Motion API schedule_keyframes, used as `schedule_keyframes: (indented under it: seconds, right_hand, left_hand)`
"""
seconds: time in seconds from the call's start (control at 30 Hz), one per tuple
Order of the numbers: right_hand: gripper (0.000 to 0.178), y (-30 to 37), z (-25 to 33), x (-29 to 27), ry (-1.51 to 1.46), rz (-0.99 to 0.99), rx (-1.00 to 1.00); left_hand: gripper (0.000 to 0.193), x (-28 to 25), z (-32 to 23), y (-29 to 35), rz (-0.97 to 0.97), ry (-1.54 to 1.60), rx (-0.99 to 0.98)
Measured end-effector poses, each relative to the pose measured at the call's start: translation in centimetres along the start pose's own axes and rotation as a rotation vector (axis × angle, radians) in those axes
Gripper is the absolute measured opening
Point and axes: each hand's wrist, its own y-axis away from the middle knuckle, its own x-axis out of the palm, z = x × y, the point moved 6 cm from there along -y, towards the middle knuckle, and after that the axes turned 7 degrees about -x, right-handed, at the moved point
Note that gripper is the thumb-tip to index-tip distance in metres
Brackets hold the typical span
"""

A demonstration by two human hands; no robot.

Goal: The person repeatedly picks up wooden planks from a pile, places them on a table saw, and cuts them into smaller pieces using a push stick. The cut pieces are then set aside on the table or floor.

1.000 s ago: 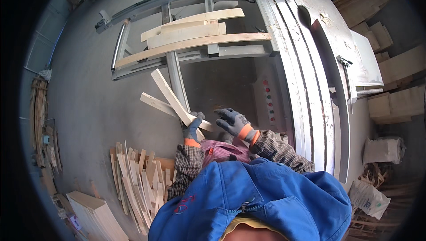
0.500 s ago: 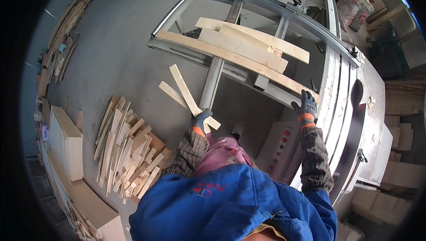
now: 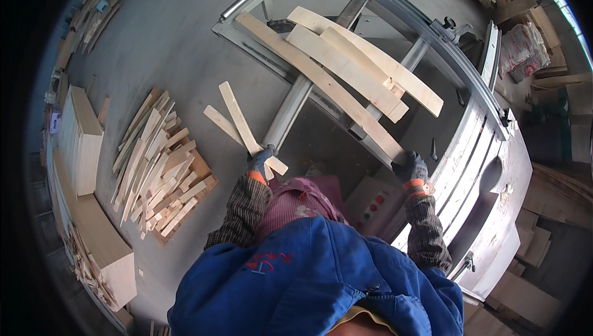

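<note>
My left hand (image 3: 262, 158), in a dark work glove with an orange cuff, is closed round two narrow wooden strips. The upper strip (image 3: 236, 113) crosses over the lower strip (image 3: 221, 123), and both stick out past my fingers. Gloved the same way, my right hand (image 3: 409, 166) is closed on the near right end of a long pale board (image 3: 321, 81). This board lies slantwise along the near side of a metal sliding frame (image 3: 364, 11). Behind it on the frame rest several wider boards (image 3: 340, 67), partly overlapping.
To the right stands the machine's metal table (image 3: 494, 212), with a control panel of coloured buttons (image 3: 374, 206) below. A heap of wooden offcuts (image 3: 160, 163) lies on the floor at left, beside stacked panels (image 3: 83, 144). White sacks (image 3: 522, 51) sit at the far right.
The view has turned, so the frame and boards slant more steeply. My right hand's fingers, looser at the board's end before, are now wrapped round it. The left hand still holds both strips.
</note>
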Motion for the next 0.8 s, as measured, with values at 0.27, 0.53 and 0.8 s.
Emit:
schedule_keyframes:
  seconds: [0.27,0.53,0.8]
  right_hand:
    - [0.053,11.2,2.2,-0.4,-0.044,-0.09,0.028]
    - [0.042,18.3,6.8,-0.5,-0.081,-0.114,-0.083]
    - [0.049,18.2,15.0,1.8,-0.075,0.035,-0.258]
  left_hand:
    - [0.021,-3.3,1.6,4.1,-0.115,-0.101,-0.002]
    - [0.027,-6.3,1.2,12.4,-0.092,-0.029,0.058]
    - [0.025,-16.7,-0.5,17.1,-0.259,0.252,0.182]
